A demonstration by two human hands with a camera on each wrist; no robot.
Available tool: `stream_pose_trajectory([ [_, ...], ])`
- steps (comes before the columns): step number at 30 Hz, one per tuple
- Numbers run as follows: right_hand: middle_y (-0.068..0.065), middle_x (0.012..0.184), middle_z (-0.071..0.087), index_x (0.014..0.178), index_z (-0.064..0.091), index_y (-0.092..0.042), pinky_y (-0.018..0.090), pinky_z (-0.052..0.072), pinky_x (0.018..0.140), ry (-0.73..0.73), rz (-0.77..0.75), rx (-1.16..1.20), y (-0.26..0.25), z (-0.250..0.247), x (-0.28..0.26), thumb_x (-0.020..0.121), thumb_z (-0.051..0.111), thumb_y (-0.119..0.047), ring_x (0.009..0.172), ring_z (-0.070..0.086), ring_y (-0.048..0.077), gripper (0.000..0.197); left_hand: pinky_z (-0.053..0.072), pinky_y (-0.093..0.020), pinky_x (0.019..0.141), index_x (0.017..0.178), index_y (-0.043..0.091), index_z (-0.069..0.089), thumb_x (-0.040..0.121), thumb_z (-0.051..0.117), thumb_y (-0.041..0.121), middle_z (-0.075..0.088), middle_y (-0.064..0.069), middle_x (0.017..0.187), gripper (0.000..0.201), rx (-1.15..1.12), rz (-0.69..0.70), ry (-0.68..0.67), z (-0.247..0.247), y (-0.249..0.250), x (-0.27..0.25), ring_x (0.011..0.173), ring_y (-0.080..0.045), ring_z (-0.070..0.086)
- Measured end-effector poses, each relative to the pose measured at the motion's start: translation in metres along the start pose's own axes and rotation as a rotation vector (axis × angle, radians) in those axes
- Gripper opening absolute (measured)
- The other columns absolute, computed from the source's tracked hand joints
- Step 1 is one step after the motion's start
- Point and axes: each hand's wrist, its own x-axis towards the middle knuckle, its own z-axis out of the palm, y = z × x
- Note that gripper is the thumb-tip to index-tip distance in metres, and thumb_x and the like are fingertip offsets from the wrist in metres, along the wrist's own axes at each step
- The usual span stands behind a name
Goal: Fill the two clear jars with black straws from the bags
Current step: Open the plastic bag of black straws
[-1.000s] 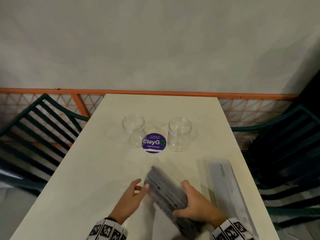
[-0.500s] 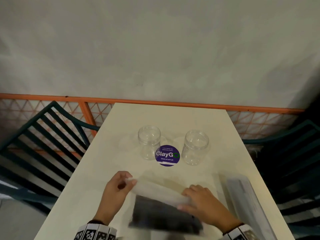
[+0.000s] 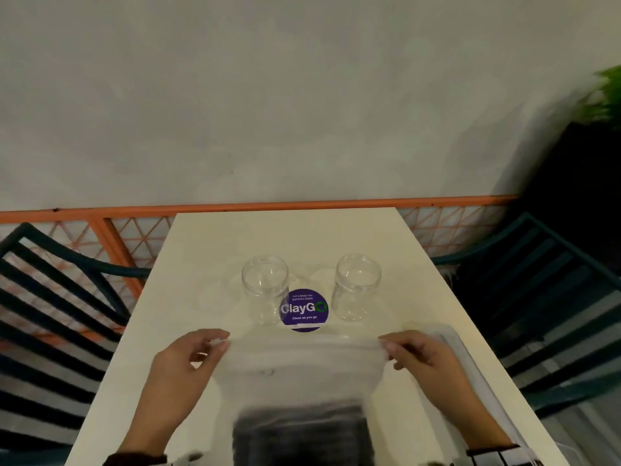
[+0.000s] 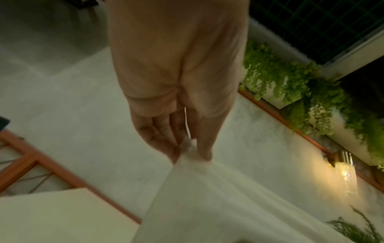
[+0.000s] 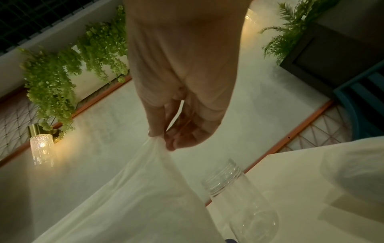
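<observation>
Two clear jars stand open and empty on the white table (image 3: 208, 250): the left jar (image 3: 265, 288) and the right jar (image 3: 357, 286), which also shows in the right wrist view (image 5: 239, 195). I hold a clear plastic bag (image 3: 302, 368) upright in front of me, its top edge stretched between both hands. Black straws (image 3: 302, 438) fill its lower part. My left hand (image 3: 215, 344) pinches the bag's top left corner (image 4: 190, 152). My right hand (image 3: 389, 348) pinches the top right corner (image 5: 160, 143).
A second bag of straws (image 3: 470, 375) lies on the table by my right forearm. A purple round sticker (image 3: 304, 309) sits between the jars. Dark slatted chairs flank the table, one on the left (image 3: 50, 297) and one on the right (image 3: 544, 290). An orange rail (image 3: 268, 206) runs behind.
The bag lay slanted on the table a second ago under both hands. It has been lifted upright and its top pulled wide, my hands moving apart to its two corners.
</observation>
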Motion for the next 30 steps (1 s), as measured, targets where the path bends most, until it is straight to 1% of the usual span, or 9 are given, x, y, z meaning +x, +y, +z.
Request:
stream_pose_trajectory([
  [4,-0.009,0.083,0.074,0.076,0.073,-0.021,0.008,0.05,0.067,0.075,-0.02,-0.014,-0.004,-0.004,0.0,0.077,0.07,-0.008,0.074,0.066,0.003,0.013,0.05,-0.034,0.082,0.081,0.032,0.07,0.076,0.07,0.031,0.067,0.01,0.102,0.005,0.302,0.232,0.012,0.002,0.021,0.005,0.091,-0.011,0.062],
  [8,-0.009,0.082,0.074,0.07,0.072,-0.026,0.01,0.051,0.067,0.006,-0.092,-0.034,-0.012,0.003,-0.003,0.075,0.071,-0.007,0.074,0.067,0.007,0.021,0.045,-0.023,0.08,0.094,0.034,0.066,0.077,0.055,0.045,0.067,0.021,0.096,0.023,0.162,0.491,-0.169,0.049,0.078,-0.002,0.088,0.003,0.059],
  [12,-0.009,0.077,0.073,0.069,0.073,-0.028,0.012,0.052,0.068,-0.05,-0.145,-0.025,-0.016,0.002,-0.002,0.076,0.07,-0.005,0.074,0.066,0.008,0.024,0.044,-0.019,0.076,0.101,0.033,0.063,0.083,0.05,0.042,0.07,0.015,0.095,0.023,0.229,0.635,-0.242,0.1,0.099,-0.011,0.086,-0.003,0.06],
  [16,-0.011,0.077,0.072,0.071,0.071,-0.019,0.007,0.049,0.065,-0.034,-0.146,-0.029,-0.012,-0.008,0.003,0.077,0.068,0.002,0.072,0.066,0.003,0.022,0.034,-0.009,0.066,0.085,0.032,0.065,0.083,0.05,0.045,0.07,0.016,0.079,0.02,0.28,0.553,-0.238,0.089,0.082,-0.006,0.071,-0.001,0.058],
  [22,-0.009,0.088,0.071,0.077,0.068,-0.005,0.001,0.045,0.064,0.003,-0.111,-0.011,-0.004,-0.024,0.019,0.08,0.063,0.005,0.071,0.064,0.0,0.011,0.046,-0.018,0.071,0.074,0.04,0.062,0.077,0.05,0.052,0.065,0.025,0.08,0.017,0.303,0.139,-0.185,0.018,0.019,-0.018,0.081,0.003,0.056],
  [24,-0.009,0.089,0.071,0.077,0.068,-0.004,0.001,0.045,0.064,-0.013,-0.093,-0.019,-0.002,-0.023,0.023,0.08,0.063,0.004,0.07,0.063,0.0,0.011,0.045,-0.01,0.07,0.073,0.041,0.065,0.08,0.066,0.032,0.063,0.029,0.092,0.012,0.177,0.028,-0.197,0.01,0.008,-0.023,0.084,0.002,0.059],
  [26,-0.008,0.086,0.071,0.078,0.067,-0.006,0.0,0.045,0.064,-0.021,-0.064,-0.024,0.0,-0.021,0.027,0.081,0.063,0.002,0.071,0.063,0.002,0.01,0.046,-0.007,0.068,0.077,0.045,0.066,0.077,0.071,0.01,0.064,0.026,0.091,0.035,0.082,-0.036,-0.187,0.012,0.002,-0.026,0.079,-0.001,0.064],
  [28,-0.002,0.08,0.071,0.082,0.066,-0.011,0.003,0.047,0.07,-0.007,-0.047,-0.077,0.0,-0.019,0.031,0.082,0.064,-0.003,0.081,0.064,0.01,0.008,0.047,-0.007,0.067,0.079,0.043,0.066,0.075,0.072,0.005,0.068,0.016,0.086,0.039,0.02,-0.078,-0.143,0.015,0.003,-0.028,0.075,-0.005,0.065],
  [30,-0.003,0.098,0.065,0.094,0.064,-0.016,0.019,0.047,0.085,0.082,-0.142,-0.331,-0.003,-0.014,0.035,0.083,0.066,-0.011,0.096,0.057,0.019,0.013,0.048,-0.008,0.067,0.082,0.038,0.067,0.073,0.074,0.005,0.069,0.011,0.083,0.035,-0.081,-0.082,-0.059,0.02,0.008,-0.029,0.076,-0.007,0.065],
])
